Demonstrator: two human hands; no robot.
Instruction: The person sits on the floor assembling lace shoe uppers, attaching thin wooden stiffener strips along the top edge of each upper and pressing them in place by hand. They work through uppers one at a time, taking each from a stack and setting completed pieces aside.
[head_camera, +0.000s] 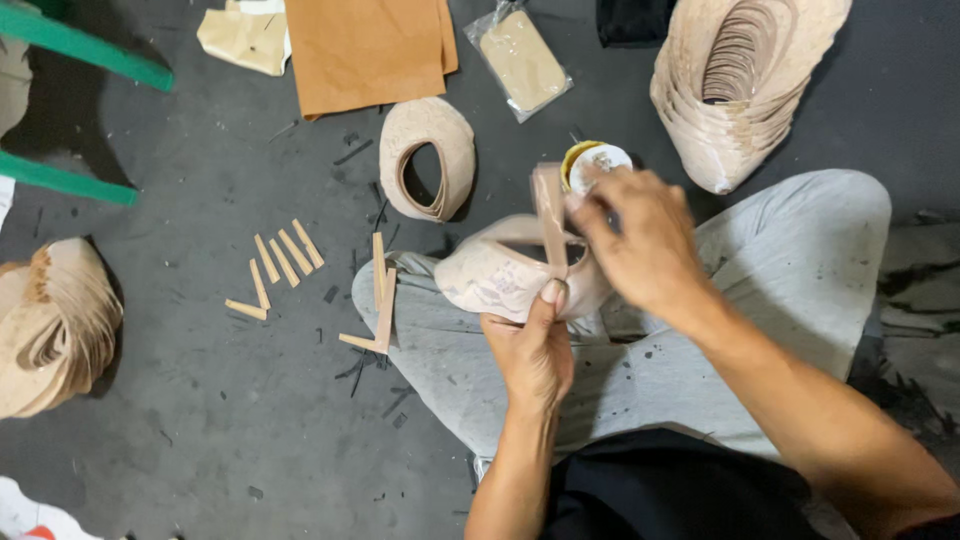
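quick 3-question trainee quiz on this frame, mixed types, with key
1. True or false: the left hand grips the shoe upper from below.
2. What does the right hand press onto the upper? A) strip B) scissors C) brush
3. Where do the spare strips lie?

Key: 1 true; 2 A; 3 on the floor, left of the knee.

Light grey trousers (800, 260) w/ dark specks & smudges, black top (670, 490) at frame bottom, bare forearms, no sleeves, no gloves
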